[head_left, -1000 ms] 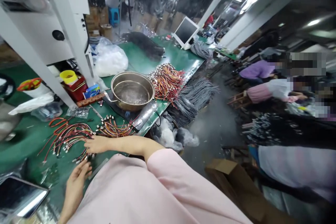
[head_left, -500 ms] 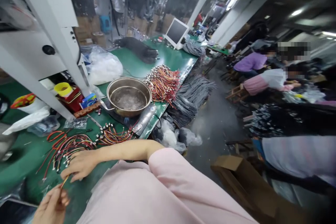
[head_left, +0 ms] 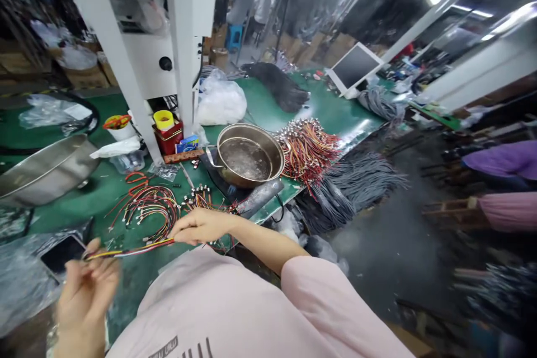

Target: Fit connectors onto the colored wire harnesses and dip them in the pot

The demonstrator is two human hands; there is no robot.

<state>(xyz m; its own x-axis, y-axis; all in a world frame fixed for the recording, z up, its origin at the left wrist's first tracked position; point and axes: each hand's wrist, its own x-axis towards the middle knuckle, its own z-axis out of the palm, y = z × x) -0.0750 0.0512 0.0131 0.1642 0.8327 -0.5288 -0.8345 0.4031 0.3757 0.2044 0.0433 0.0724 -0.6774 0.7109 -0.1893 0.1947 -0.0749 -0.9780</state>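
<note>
A thin bundle of coloured wires (head_left: 140, 250), yellow, red and white, is stretched between my two hands above the green table. My left hand (head_left: 89, 285), slightly blurred, pinches its left end at the lower left. My right hand (head_left: 200, 227) has its fingers closed round the other end. Just behind the bundle, connector wires (head_left: 156, 207) lie in a curved spread, white plugs at their ends. A second bunch of wires (head_left: 200, 199) with pale tips lies behind my right hand, partly hidden by it. Orange-handled scissors (head_left: 136, 180) rest behind the spread.
A metal pot (head_left: 251, 133) of steaming liquid sits on a hot plate (head_left: 262, 197). To its right is a large heap of red-yellow wires (head_left: 312, 151). Grey cables (head_left: 356, 184) hang beyond the table edge. A phone (head_left: 62, 256) and steel basin (head_left: 50, 170) lie left.
The view has swung left, bringing the basin and phone into sight. My hands have moved apart, and a longer stretch of the wire bundle now shows between them.
</note>
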